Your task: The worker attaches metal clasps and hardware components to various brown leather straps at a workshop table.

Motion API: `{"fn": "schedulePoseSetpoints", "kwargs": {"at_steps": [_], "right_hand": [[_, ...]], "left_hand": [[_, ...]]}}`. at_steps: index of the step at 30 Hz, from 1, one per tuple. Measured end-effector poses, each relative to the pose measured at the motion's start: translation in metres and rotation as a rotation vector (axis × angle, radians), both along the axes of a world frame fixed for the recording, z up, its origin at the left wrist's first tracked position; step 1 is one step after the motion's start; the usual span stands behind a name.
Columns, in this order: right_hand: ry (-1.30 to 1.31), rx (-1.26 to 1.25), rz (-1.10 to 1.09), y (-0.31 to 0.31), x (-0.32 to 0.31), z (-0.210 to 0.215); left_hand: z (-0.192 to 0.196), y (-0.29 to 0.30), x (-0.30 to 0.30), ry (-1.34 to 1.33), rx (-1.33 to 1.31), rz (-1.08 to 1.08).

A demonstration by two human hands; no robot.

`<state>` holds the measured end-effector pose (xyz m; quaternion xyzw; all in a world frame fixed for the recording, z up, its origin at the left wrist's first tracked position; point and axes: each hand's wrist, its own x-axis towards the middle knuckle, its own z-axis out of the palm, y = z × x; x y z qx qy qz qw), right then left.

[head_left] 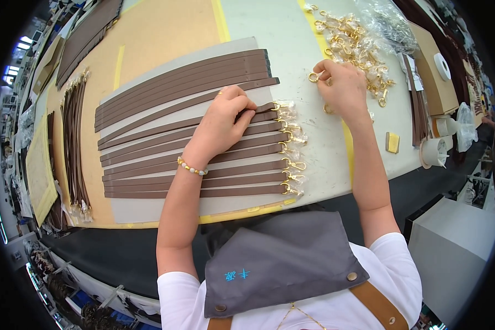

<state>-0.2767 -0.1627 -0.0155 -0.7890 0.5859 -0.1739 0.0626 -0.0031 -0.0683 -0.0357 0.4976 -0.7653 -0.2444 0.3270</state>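
Long brown straps [187, 77] lie side by side on a grey board [143, 210] in front of me. Several lower ones carry gold snap hooks [295, 165], partly in clear plastic, at their right ends. My left hand [225, 118] is closed in a pinch on a brown strap near its right end, beside the topmost hooked one; the fingers hide part of it. Over to the right, my right hand [344, 91] pinches a gold snap hook [313, 77], its ring showing at the fingertips. That hand is at the near side of a pile of gold hooks [352, 38].
Hooked straps [75, 143] hang together in a bundle at the left, near a yellow-edged sheet [41, 165]. On the right are a yellow block [392, 142], more brown straps [417, 104], a cardboard box [432, 71] and white spools [434, 151]. Clear plastic bags [388, 22] lie behind the pile.
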Motion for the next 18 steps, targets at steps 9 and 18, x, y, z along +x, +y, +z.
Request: {"fn": "schedulePoseSetpoints", "kwargs": {"at_steps": [9,18], "right_hand": [[-0.313,0.012,0.128,0.010,0.024,0.003],[-0.970,0.498,0.415,0.006,0.021,-0.005]], "left_hand": [[-0.006,-0.028,-0.002,-0.083,-0.027,0.173],[0.017,-0.024,0.009,-0.038,0.144,0.080]]}}
